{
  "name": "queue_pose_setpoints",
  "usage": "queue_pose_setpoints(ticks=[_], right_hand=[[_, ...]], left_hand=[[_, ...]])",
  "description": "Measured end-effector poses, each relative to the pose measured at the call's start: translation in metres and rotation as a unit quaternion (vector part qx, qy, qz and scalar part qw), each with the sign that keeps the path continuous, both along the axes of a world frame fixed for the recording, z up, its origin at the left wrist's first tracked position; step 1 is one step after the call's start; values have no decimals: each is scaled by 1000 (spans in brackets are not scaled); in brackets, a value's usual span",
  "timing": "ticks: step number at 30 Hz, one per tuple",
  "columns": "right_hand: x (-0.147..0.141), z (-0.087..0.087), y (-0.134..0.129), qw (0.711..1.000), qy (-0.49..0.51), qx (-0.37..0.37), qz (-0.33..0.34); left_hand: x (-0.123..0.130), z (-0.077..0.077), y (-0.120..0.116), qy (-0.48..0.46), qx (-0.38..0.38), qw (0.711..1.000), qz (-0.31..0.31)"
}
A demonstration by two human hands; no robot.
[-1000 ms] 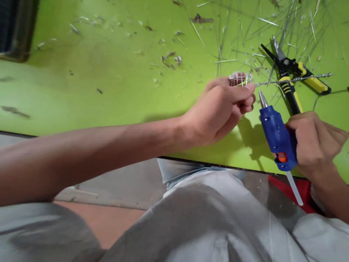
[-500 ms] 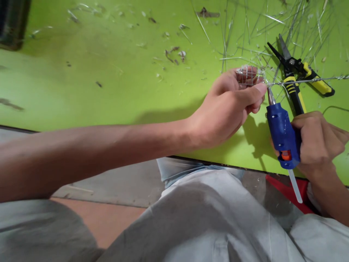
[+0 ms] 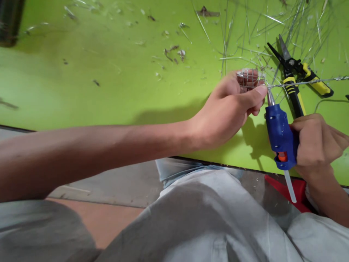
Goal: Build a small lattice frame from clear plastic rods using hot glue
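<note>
Small wire-mesh piece (image 3: pixel 250 78) pinched in the left hand (image 3: pixel 227 107) just right of centre, thumb pressed across its near edge, fingers (image 3: pixel 255 109) curled tightly beneath. Thin twisted wire strand (image 3: pixel 308 82) running from the mesh toward 3 o'clock. Just beside the mesh at 4 o'clock, the pointed metal nozzle (image 3: pixel 270 98) of a blue plastic hot glue gun (image 3: pixel 280 133), its body gripped in the right hand (image 3: pixel 313 143), fingers wrapped closely around it. Smooth translucent glue stick (image 3: pixel 289 186) jutting from the gun's rear end. At 2 o'clock, yellow-and-black snips (image 3: pixel 293 69) on the glossy green worktop (image 3: pixel 109 91), among scattered wire clippings (image 3: pixel 245 36). Pale grey clothing (image 3: pixel 191 222) at 6 o'clock.
</note>
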State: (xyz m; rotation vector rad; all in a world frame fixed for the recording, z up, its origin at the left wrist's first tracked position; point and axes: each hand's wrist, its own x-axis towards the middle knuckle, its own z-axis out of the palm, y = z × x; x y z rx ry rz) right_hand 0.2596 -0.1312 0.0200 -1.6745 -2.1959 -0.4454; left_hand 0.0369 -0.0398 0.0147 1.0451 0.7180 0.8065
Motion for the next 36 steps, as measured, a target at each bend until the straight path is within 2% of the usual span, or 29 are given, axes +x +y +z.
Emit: queue_pose_setpoints(ticks=[2,4,17,26,36], right_hand=[[-2,1,1,996,-47,59,52],[-4,3,1,991,-79,75,71],[-12,5,1,993,-65,88,44],[-10,6,0,993,-64,90,51],[-8,7,-4,990,-88,96,53]], left_hand=[[0,-1,0,-2,-3,1000,-3],[1,-1,0,0,-6,1000,1],[4,-4,0,-28,37,999,25],[5,1,0,-3,50,998,34],[3,-3,-1,11,66,997,37]])
